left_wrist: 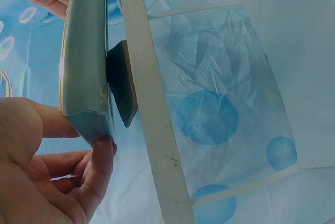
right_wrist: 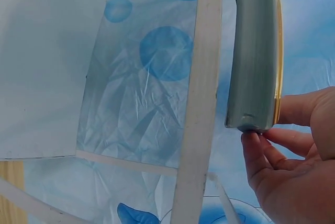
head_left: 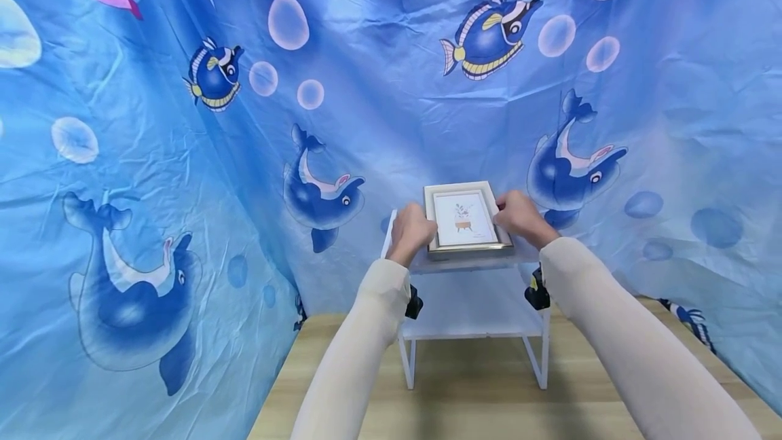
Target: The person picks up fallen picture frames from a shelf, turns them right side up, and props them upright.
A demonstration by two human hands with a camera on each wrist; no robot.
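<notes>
A picture frame [head_left: 466, 248] with a pale silver-gold border and a small potted-plant print lies face up just above the white table's top. My left hand [head_left: 413, 228] pinches its left side, thumb on the face side and fingers underneath, as the left wrist view shows. On the opposite side my right hand [head_left: 524, 216] grips the frame's edge between thumb and fingers. A dark flap [left_wrist: 123, 84] juts from the frame's back toward the tabletop edge [left_wrist: 152, 103]. The right wrist view shows a gap between frame and tabletop at that side.
The small white table [head_left: 476, 321] has a lower shelf and thin legs on a wood-look floor [head_left: 482, 413]. Blue curtains [head_left: 391, 127] printed with dolphins, fish and bubbles hang behind and at both sides. A dark wrist device [head_left: 537, 290] sits below the right cuff.
</notes>
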